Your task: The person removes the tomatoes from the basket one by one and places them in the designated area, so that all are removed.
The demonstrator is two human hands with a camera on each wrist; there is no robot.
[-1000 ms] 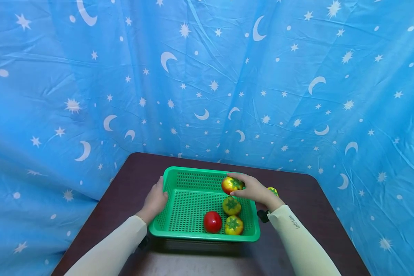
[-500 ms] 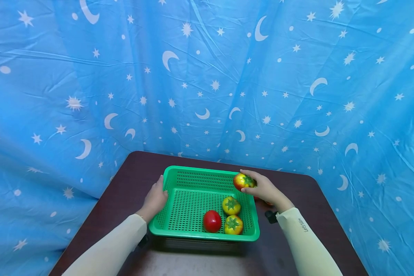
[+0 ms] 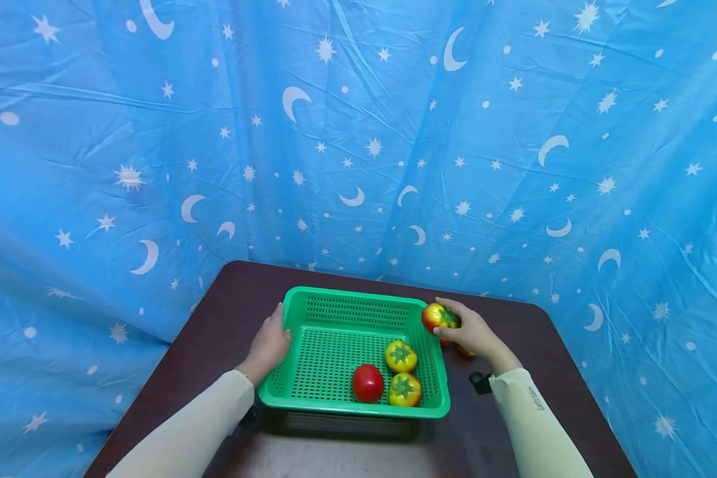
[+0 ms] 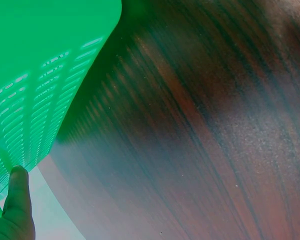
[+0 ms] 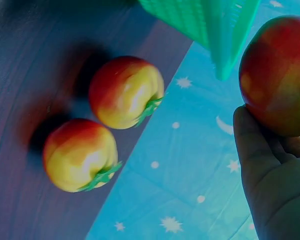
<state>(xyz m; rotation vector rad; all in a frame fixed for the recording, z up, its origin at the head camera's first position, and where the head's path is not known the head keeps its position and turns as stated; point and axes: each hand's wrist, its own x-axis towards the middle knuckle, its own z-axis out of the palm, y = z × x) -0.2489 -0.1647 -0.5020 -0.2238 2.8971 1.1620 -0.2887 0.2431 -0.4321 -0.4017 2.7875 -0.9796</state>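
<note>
Right hand point(image 3: 471, 333): its grip is spread only as wide as the fruit it has hold of, thumb on one side and fingers on the other.
Held fruit point(image 3: 439, 318): red-yellow with a green calyx, at the basket's far right corner, near the tabletop's far edge.
Left hand point(image 3: 269, 348): grip loose, fingers laid fairly straight against the basket's left side.
Green basket point(image 3: 352, 411): on the tabletop point(image 3: 245, 292), its far rim near the far edge.
Basket's near right corner: two yellow fruits point(image 3: 401, 356), a red fruit point(image 3: 368, 384) to their left.
Right of basket: two red-yellow fruits point(image 5: 126, 92) close together on the tabletop.
</note>
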